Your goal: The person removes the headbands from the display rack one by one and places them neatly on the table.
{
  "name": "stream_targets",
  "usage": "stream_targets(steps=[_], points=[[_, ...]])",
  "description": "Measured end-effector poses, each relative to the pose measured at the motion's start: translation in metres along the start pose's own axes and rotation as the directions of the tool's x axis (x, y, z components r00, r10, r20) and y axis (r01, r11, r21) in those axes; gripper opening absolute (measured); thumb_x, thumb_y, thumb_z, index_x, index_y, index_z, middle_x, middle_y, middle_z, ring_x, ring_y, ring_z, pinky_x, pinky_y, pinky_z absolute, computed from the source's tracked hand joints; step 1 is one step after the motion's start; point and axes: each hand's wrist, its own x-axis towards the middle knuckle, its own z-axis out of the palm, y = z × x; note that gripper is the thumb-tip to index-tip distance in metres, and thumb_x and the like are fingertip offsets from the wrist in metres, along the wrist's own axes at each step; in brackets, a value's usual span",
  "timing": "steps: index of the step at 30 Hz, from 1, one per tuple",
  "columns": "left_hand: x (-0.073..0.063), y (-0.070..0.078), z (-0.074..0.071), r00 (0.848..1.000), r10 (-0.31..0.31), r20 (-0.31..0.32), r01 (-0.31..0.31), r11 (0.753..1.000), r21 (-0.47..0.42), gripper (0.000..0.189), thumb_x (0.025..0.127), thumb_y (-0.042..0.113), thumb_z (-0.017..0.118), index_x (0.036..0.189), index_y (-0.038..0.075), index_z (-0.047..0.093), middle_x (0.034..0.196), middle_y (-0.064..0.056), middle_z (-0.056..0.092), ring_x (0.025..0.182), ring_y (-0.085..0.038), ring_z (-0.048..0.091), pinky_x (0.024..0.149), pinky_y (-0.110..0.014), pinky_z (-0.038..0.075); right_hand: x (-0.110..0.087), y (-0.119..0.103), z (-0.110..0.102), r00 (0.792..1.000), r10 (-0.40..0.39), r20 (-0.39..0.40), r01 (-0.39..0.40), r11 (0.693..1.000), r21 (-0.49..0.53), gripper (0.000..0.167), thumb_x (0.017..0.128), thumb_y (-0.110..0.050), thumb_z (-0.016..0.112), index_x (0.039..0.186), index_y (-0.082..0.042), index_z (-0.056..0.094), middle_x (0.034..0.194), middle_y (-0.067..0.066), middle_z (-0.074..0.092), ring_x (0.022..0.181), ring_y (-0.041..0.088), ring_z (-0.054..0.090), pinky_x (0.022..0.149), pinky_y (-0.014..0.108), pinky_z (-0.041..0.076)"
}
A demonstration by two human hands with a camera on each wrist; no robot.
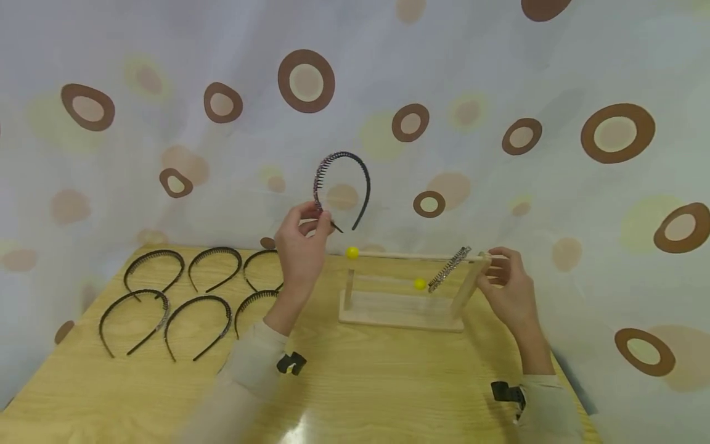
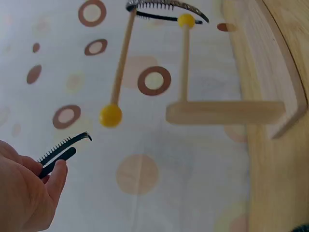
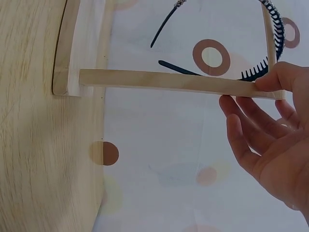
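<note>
My left hand (image 1: pixel 304 246) pinches a black toothed headband (image 1: pixel 366 179) near one tip and holds it up in the air, its curve upward. Glittery trim runs along one side of that band. My right hand (image 1: pixel 510 287) grips the top right end of a wooden rack (image 1: pixel 399 325), thumb and fingers on either side of the upright in the right wrist view. A second headband (image 1: pixel 449 269), with silvery decoration, hangs on the rack's upper rod near that end. Yellow balls (image 1: pixel 352 253) cap the rods; in the left wrist view the held band is left of the nearer yellow ball (image 2: pixel 110 115).
Several black headbands (image 1: pixel 198 299) lie in two rows on the left of the wooden table (image 1: pixel 355 382); my left forearm partly covers the rightmost ones. Behind the table hangs a pale wall covering (image 1: pixel 355 37) with brown ring shapes.
</note>
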Motion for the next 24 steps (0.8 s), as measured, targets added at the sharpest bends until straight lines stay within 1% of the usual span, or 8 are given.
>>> stream_targets(steps=[3, 6, 9, 13, 15, 18, 20, 24], points=[[0.006, -0.017, -0.023, 0.994, -0.11, 0.0, 0.11, 0.994, 0.009, 0.024, 0.098, 0.007, 0.07, 0.118, -0.005, 0.066, 0.102, -0.019, 0.064, 0.083, -0.036, 0.072, 0.072, -0.034, 0.061, 0.0, 0.0, -0.004, 1.0, 0.018, -0.009, -0.018, 1.0, -0.021, 0.05, 0.096, -0.006, 0.064, 0.142, -0.006, 0.044, 0.125, 0.02, 0.064, 0.095, -0.002, 0.06, 0.077, 0.014, 0.051], [0.006, -0.039, -0.042, 0.968, -0.249, 0.021, 0.247, 0.967, 0.068, 0.026, 0.098, 0.005, 0.069, 0.122, -0.007, 0.065, 0.104, -0.02, 0.063, 0.084, -0.038, 0.072, 0.073, -0.036, 0.061, 0.0, 0.0, -0.008, 0.999, 0.047, -0.013, -0.048, 0.998, -0.033, 0.05, 0.097, -0.009, 0.062, 0.143, -0.006, 0.043, 0.128, 0.02, 0.062, 0.098, 0.0, 0.059, 0.078, 0.014, 0.05], [0.001, -0.066, -0.056, 0.916, -0.392, 0.082, 0.374, 0.91, 0.178, 0.029, 0.099, 0.006, 0.067, 0.125, -0.008, 0.063, 0.106, -0.021, 0.063, 0.085, -0.035, 0.072, 0.076, -0.037, 0.061, 0.0, 0.001, -0.01, 0.997, 0.077, -0.005, -0.077, 0.996, -0.039, 0.05, 0.099, -0.014, 0.061, 0.144, -0.008, 0.041, 0.13, 0.02, 0.061, 0.1, 0.005, 0.059, 0.079, 0.015, 0.05], [-0.004, -0.1, -0.068, 0.823, -0.545, 0.159, 0.486, 0.821, 0.299, 0.031, 0.101, 0.005, 0.064, 0.128, -0.01, 0.061, 0.11, -0.023, 0.064, 0.087, -0.033, 0.072, 0.079, -0.038, 0.06, -0.001, 0.002, -0.012, 0.995, 0.102, -0.001, -0.102, 0.994, -0.037, 0.051, 0.099, -0.015, 0.062, 0.145, -0.008, 0.041, 0.131, 0.02, 0.061, 0.101, 0.009, 0.061, 0.079, 0.015, 0.05], [-0.005, -0.11, -0.07, 0.784, -0.597, 0.17, 0.518, 0.78, 0.35, 0.031, 0.101, 0.003, 0.063, 0.128, -0.012, 0.061, 0.112, -0.025, 0.064, 0.088, -0.033, 0.072, 0.079, -0.038, 0.06, -0.001, 0.003, -0.013, 0.994, 0.111, 0.002, -0.111, 0.993, -0.031, 0.051, 0.099, -0.016, 0.062, 0.145, -0.009, 0.041, 0.13, 0.019, 0.062, 0.101, 0.013, 0.062, 0.079, 0.015, 0.05], [-0.005, -0.118, -0.072, 0.747, -0.645, 0.162, 0.522, 0.72, 0.457, 0.031, 0.1, 0.003, 0.064, 0.125, -0.014, 0.062, 0.11, -0.025, 0.066, 0.086, -0.032, 0.073, 0.077, -0.039, 0.061, -0.001, 0.003, -0.014, 0.993, 0.121, 0.008, -0.121, 0.992, -0.026, 0.051, 0.099, -0.017, 0.063, 0.145, -0.01, 0.042, 0.128, 0.018, 0.062, 0.101, 0.018, 0.063, 0.079, 0.015, 0.05], [-0.006, -0.12, -0.074, 0.729, -0.667, 0.154, 0.512, 0.681, 0.524, 0.03, 0.099, 0.005, 0.065, 0.123, -0.014, 0.063, 0.105, -0.024, 0.069, 0.083, -0.031, 0.073, 0.074, -0.038, 0.061, -0.001, 0.003, -0.014, 0.993, 0.119, 0.015, -0.118, 0.993, -0.029, 0.052, 0.099, -0.017, 0.064, 0.145, -0.01, 0.042, 0.128, 0.018, 0.062, 0.102, 0.02, 0.063, 0.079, 0.015, 0.05], [-0.007, -0.123, -0.077, 0.718, -0.683, 0.139, 0.484, 0.632, 0.606, 0.037, 0.1, 0.008, 0.065, 0.13, -0.013, 0.059, 0.096, -0.021, 0.072, 0.076, -0.029, 0.074, 0.069, -0.033, 0.061, -0.001, 0.004, -0.015, 0.995, 0.101, 0.028, -0.1, 0.995, -0.025, 0.053, 0.099, -0.015, 0.064, 0.145, -0.008, 0.041, 0.129, 0.02, 0.062, 0.104, 0.021, 0.062, 0.08, 0.016, 0.05]])
